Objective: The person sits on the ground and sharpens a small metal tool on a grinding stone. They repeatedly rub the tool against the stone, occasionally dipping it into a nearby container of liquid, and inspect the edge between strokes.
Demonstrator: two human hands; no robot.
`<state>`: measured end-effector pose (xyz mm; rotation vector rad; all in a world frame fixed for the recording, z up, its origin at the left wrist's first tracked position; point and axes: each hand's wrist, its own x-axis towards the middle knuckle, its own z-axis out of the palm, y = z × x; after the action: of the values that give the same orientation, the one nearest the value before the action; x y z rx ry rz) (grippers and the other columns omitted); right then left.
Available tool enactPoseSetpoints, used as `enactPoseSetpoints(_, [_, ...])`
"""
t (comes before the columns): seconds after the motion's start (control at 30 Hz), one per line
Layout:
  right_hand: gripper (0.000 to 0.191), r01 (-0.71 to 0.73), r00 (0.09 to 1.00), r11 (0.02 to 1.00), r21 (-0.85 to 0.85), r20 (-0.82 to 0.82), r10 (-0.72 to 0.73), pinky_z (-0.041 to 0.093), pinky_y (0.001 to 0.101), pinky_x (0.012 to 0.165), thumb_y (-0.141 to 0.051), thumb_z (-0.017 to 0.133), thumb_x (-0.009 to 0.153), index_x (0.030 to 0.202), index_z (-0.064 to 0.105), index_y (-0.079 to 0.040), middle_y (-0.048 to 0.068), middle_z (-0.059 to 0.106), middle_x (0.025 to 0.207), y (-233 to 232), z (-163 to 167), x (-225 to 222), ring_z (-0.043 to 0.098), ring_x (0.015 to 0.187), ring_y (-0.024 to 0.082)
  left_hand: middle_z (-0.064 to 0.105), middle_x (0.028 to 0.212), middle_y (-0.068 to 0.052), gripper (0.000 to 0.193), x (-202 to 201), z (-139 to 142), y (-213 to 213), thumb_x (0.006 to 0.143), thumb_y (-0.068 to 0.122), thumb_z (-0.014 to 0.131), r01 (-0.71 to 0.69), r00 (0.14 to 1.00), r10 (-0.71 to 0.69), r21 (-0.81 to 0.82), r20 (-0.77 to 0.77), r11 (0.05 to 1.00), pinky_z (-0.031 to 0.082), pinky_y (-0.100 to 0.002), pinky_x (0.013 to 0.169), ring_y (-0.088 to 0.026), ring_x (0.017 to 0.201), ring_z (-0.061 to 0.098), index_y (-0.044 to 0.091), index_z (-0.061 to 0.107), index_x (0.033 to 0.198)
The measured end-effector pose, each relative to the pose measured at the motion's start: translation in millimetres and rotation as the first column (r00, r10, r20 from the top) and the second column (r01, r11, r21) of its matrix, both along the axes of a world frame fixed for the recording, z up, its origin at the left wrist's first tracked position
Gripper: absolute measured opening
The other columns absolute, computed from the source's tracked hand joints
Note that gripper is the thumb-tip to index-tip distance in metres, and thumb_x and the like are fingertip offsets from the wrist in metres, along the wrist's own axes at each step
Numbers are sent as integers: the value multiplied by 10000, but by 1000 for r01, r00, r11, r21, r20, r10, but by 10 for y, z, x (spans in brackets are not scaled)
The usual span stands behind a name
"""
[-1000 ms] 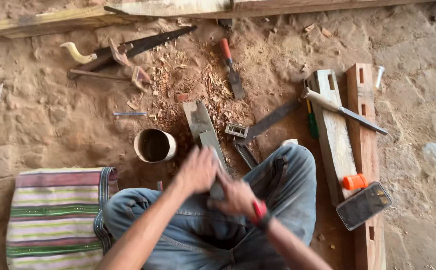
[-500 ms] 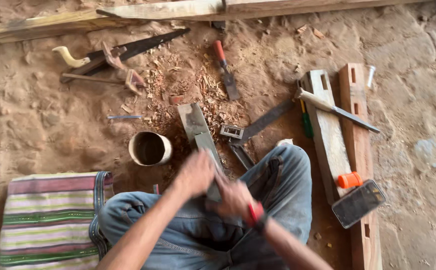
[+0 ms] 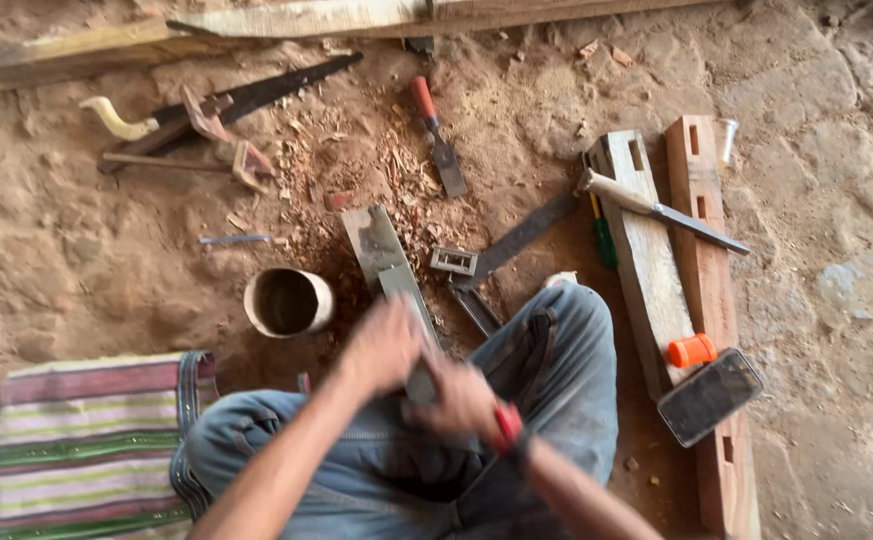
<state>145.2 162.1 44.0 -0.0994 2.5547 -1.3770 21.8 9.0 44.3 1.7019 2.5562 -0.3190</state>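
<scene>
I sit on the dirt floor in jeans. My left hand (image 3: 384, 345) and my right hand (image 3: 461, 398) are both closed on the near end of a long flat grey sharpening block (image 3: 384, 258) that slopes away from my lap onto the ground. Both hands are blurred with motion. What lies between my hands and the block is hidden. A red band sits on my right wrist.
A small round cup (image 3: 288, 301) stands left of the block. A metal square (image 3: 501, 252), a red-handled chisel (image 3: 435, 134), a handsaw (image 3: 224, 102) and wood shavings lie beyond. Two mortised timbers (image 3: 698, 260), a knife (image 3: 661, 209), an orange cap and a phone (image 3: 709, 395) are at the right. A striped cloth (image 3: 86, 445) lies at the left.
My hands have shifted slightly along the block toward me while the camera drifted; the tools on the ground stayed in place.
</scene>
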Motion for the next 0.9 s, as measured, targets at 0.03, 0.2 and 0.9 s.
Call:
enactPoseSetpoints(0.03, [1061, -26, 999, 991, 129, 23, 23, 586, 468, 903, -546, 754, 753, 1605, 274, -135, 221, 656, 1344, 16, -68, -301, 720, 1023, 408, 552, 1349, -370, 469, -205, -8, 47, 886, 189, 483, -89, 996, 88, -33, -18, 995, 421, -489, 1082, -461, 1260, 519, -115, 632, 1209])
enactPoseSetpoints(0.2, [1135, -111, 992, 979, 170, -47, 120, 583, 486, 850, -592, 776, 744, 1616, 230, -113, 249, 545, 1464, 169, -153, -1024, 709, 994, 433, 523, 1406, -341, 442, -675, 78, 188, 908, 143, 466, -328, 940, 325, 8, 104, 945, 439, -494, 1056, -449, 1290, 493, -84, 614, 1258])
enactPoseSetpoints(0.9, [1137, -37, 980, 999, -37, -195, 29, 554, 489, 952, -414, 800, 719, 1616, 222, -22, 306, 414, 1568, -4, -43, 235, 632, 1211, 463, 447, 1426, -396, 555, 190, 162, 24, 881, 192, 500, -10, 989, 33, -157, 146, 988, 356, -544, 1140, -523, 1339, 419, -176, 536, 1295])
